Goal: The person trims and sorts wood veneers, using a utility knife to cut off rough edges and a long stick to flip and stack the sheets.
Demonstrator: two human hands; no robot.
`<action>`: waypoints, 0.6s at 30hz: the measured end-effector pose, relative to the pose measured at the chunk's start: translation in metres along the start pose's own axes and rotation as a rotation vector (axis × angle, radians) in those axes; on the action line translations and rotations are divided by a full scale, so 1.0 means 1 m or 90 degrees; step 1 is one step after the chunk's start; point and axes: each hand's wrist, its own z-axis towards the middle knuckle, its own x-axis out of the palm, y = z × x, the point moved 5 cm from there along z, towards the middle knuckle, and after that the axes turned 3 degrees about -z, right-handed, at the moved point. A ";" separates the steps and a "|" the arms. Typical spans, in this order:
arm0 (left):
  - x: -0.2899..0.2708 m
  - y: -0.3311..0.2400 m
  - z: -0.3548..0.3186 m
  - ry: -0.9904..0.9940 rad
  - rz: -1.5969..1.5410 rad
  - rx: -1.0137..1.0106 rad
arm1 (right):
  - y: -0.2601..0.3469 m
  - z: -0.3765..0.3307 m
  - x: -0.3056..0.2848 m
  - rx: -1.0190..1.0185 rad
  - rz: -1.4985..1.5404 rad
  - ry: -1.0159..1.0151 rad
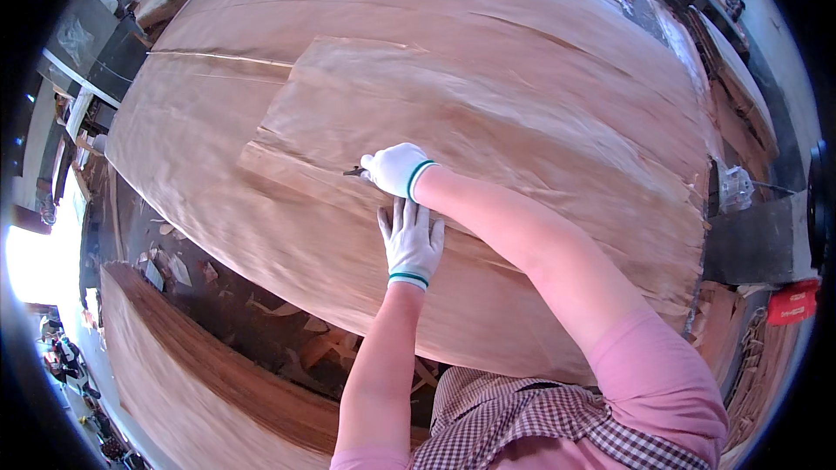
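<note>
Head view: left hand (pixel 412 242) flat on veneer sheet (pixel 488 122); right hand (pixel 396 169) grips small blade (pixel 354 172) just beyond

Two gloved hands: left (pixel 411 242), right (pixel 396 169); one small blade (pixel 354 172); two veneer stacks (pixel 540 104) (pixel 192 383).

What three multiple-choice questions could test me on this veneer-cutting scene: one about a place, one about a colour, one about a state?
1. Where does the left hand rest?
A. Flat on the veneer sheet
B. On the floor
C. On the checked apron

2. What colour are the work gloves?
A. Black with red cuffs
B. White with green-banded cuffs
C. Plain yellow

3. How is the right hand?
A. Open, palm up
B. Hanging at the side
C. Closed around a small cutting tool

Answers: 1 A, its fingers lie spread on the wood. 2 B, both gloves are white with a green stripe at the wrist. 3 C, a dark tip sticks out from the fist onto the veneer.
</note>
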 end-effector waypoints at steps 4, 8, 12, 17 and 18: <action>0.001 -0.001 0.001 0.013 0.012 0.000 | -0.007 -0.003 0.005 0.027 -0.006 0.036; 0.006 0.001 0.005 0.021 0.077 0.005 | -0.091 -0.088 0.013 0.089 -0.019 0.035; 0.019 0.000 0.009 0.065 0.175 0.015 | -0.222 -0.281 0.020 0.274 -0.006 0.085; 0.033 -0.078 0.024 -0.064 0.020 -0.093 | -0.275 -0.424 0.029 0.431 0.056 0.088; 0.052 -0.117 0.028 -0.044 0.044 0.000 | -0.267 -0.418 0.020 0.419 0.055 0.076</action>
